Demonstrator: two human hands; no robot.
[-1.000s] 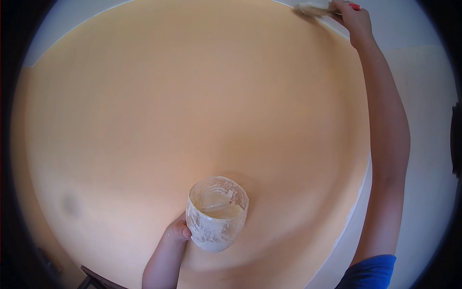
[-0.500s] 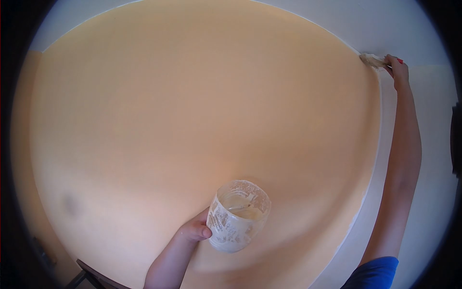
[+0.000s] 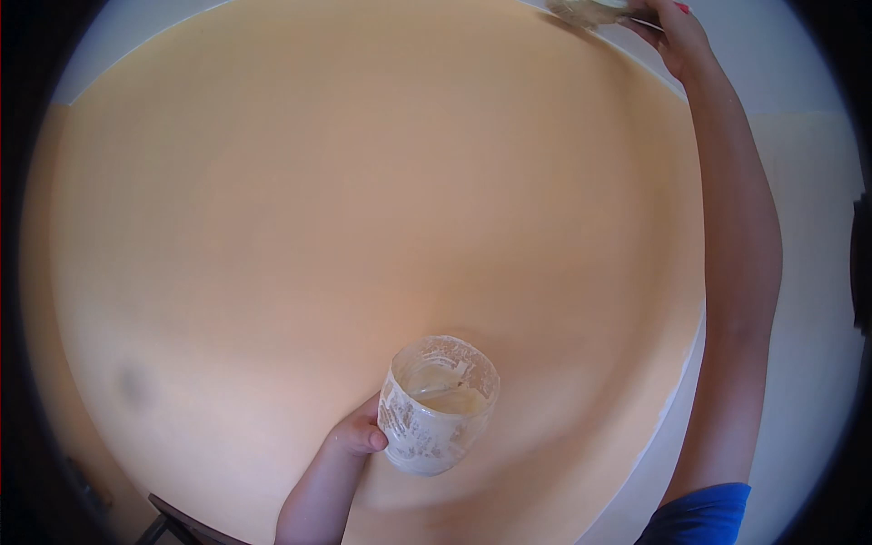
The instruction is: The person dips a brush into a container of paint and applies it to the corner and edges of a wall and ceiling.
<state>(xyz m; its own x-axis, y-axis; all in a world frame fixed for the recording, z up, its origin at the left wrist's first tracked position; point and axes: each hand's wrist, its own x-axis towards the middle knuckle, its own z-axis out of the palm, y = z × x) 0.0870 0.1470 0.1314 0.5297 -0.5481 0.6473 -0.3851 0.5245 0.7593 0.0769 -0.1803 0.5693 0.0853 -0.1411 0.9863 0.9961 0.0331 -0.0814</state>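
L hand (image 3: 363, 431) grips paint tub (image 3: 431, 443), R hand (image 3: 679, 44) a paintbrush (image 3: 586, 13) at ceiling (image 3: 772, 59) edge, right; go light, tub lvl.

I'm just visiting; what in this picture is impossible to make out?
All in the head view:
- Left grip: most fingers are hidden behind the smeared container.
- Container's inner bottom: covered by the pale contents.
- Brush: partly cut off by the top edge.
- Dark furniture: cut off by the bottom edge.
- Dark shape: lost in the black right border.
- Grey smudge: too blurred to identify.
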